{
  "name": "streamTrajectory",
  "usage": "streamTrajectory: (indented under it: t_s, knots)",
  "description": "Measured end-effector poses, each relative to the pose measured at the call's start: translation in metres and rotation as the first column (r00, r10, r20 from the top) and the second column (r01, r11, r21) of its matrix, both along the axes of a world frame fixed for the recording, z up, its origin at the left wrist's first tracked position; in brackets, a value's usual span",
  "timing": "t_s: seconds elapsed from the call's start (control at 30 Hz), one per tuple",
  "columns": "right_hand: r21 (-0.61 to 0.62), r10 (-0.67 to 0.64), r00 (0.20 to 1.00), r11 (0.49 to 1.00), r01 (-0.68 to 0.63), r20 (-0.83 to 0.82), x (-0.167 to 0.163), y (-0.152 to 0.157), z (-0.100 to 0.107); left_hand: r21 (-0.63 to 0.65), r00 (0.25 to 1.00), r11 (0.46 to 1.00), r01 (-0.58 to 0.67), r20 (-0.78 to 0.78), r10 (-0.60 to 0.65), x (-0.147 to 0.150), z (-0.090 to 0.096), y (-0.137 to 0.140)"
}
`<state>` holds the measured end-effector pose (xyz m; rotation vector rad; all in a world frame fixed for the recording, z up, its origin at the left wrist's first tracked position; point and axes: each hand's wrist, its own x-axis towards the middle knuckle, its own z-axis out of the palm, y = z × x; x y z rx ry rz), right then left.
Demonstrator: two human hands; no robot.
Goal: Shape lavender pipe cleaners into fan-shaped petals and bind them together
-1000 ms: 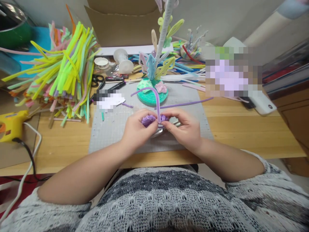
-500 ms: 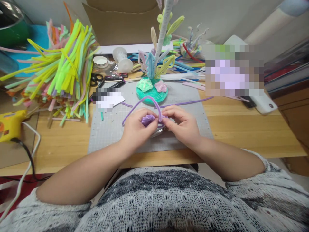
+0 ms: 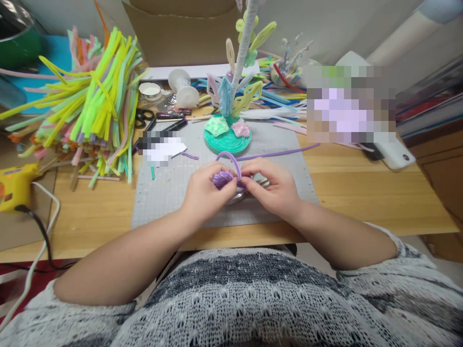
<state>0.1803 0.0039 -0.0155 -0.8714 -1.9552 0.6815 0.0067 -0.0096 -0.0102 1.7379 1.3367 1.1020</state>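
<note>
Purple pipe cleaners, bent into a ridged piece, sit in my left hand, its thumb and fingers closed round them. A purple pipe cleaner end arches up from there in a small loop. My right hand pinches the same pipe cleaner where it meets the piece, fingertips almost touching those of the left. Under the hands lies a shiny metal tool, mostly hidden. Just beyond them stands a decoration on a round green base, with a white-wrapped stem. Another purple pipe cleaner lies behind the right hand.
A grey cutting mat covers the middle of the wooden table. At left are a big pile of pipe cleaners, black scissors and a yellow glue gun with its cord. A white device lies at right.
The purple loop has shrunk and dropped lower, and its strand left of my left hand has gone from sight. More of the metal tool shows under my right hand.
</note>
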Motion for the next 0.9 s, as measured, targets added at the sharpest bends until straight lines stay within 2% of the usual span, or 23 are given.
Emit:
streamTrajectory:
  t_s: [0.07,0.13,0.27,0.37,0.53,0.63,0.73,0.9]
  knots:
    - [-0.047,-0.029,1.0,0.998,0.029,0.001,0.0007,0.0005,0.0003,-0.015,1.0,1.0,-0.007,0.001,0.007,0.0002,-0.0006,-0.0002]
    - [-0.144,-0.032,0.999,0.989,0.029,-0.017,0.0014,0.0013,0.0005,-0.014,1.0,1.0,-0.01,0.001,0.01,0.0005,-0.001,-0.0002]
    - [-0.418,0.004,0.995,0.907,-0.047,-0.103,0.0023,0.0042,0.0014,-0.062,1.0,0.998,-0.005,0.028,0.007,0.0008,-0.0003,0.0005]
    - [-0.485,-0.011,0.992,0.873,-0.052,-0.127,0.002,0.005,0.0013,-0.09,0.999,0.996,-0.005,0.042,0.008,0.0009,0.0006,0.0006]
    - [-0.446,-0.048,0.997,0.895,0.019,-0.054,0.0006,0.0018,0.0,0.044,1.0,0.999,-0.002,-0.027,0.003,-0.0003,-0.0005,0.0005]
    - [-0.355,-0.069,0.998,0.933,0.063,-0.004,-0.0001,0.0005,0.0014,0.114,0.998,0.993,0.021,-0.064,-0.013,-0.0009,-0.0015,0.0014]
    - [-0.23,-0.056,0.998,0.971,0.061,0.027,-0.0001,0.0012,0.0029,0.128,0.996,0.991,0.031,-0.081,-0.02,-0.0009,-0.0017,0.0022]
    - [-0.118,0.002,0.997,0.993,0.006,0.072,0.002,0.0051,0.0035,0.124,0.995,0.992,0.024,-0.095,-0.012,-0.0011,-0.0022,0.0014]
